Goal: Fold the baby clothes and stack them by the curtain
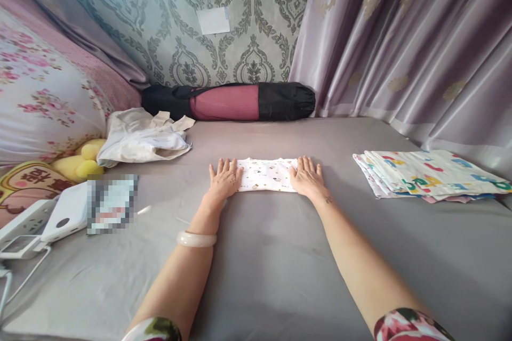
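Note:
A small white cloth (266, 175) with a scattered brown and dark print lies folded into a flat rectangle on the grey sheet (276, 256). My left hand (226, 177) rests flat at its left end, fingers spread and pointing away from me. At the right end my right hand (309, 177) lies the same way, palm down, fingers stretched out. Both hands press on or against the ends of the cloth; neither grips it. A pale bangle (197, 239) circles my left wrist.
Folded printed cloths (432, 173) lie stacked at the right. A rumpled white cloth (146, 141) is at the left, near a yellow plush toy (82, 160), a power strip (30, 218) and a white device (66, 212). A black and red rolled bag (224, 102) lies along the wall.

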Motion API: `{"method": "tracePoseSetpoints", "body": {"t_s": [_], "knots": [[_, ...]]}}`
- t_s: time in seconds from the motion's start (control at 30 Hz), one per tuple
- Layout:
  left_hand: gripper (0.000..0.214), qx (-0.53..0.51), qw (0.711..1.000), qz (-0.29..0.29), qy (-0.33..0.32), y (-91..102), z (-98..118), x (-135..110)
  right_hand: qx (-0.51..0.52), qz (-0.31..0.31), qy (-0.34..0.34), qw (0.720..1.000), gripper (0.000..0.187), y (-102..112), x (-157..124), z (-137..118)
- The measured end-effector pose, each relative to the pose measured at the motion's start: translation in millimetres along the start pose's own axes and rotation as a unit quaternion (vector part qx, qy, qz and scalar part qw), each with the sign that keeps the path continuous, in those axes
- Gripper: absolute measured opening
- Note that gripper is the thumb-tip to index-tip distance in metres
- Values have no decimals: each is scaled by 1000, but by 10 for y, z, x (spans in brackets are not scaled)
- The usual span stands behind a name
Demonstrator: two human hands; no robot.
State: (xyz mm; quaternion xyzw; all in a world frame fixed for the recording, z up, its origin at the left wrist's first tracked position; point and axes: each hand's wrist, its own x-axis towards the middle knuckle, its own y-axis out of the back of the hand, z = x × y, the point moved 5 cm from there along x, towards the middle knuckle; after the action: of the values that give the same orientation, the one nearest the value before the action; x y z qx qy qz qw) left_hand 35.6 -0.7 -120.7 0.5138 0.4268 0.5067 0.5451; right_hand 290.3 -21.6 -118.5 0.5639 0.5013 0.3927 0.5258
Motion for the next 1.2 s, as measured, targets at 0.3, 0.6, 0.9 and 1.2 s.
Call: {"method": "tracePoseSetpoints", "body": {"t_s": [0.3,0.6,0.9,1.2], "knots": [[61,10,1000,0,2,10,-2,-6,-2,7,-3,1000,66,12,1,-3],[55,-18,989,120,-86,199,363,-62,-8,89,122,989,62,109,-126,-381],[60,-25,988,45,-149,-17,550,-107,-19,45,119,992,65,-68,-142,-384],[59,-40,987,51,-149,-28,547,-90,-18,49,121,991,64,-50,-144,-392]]}}
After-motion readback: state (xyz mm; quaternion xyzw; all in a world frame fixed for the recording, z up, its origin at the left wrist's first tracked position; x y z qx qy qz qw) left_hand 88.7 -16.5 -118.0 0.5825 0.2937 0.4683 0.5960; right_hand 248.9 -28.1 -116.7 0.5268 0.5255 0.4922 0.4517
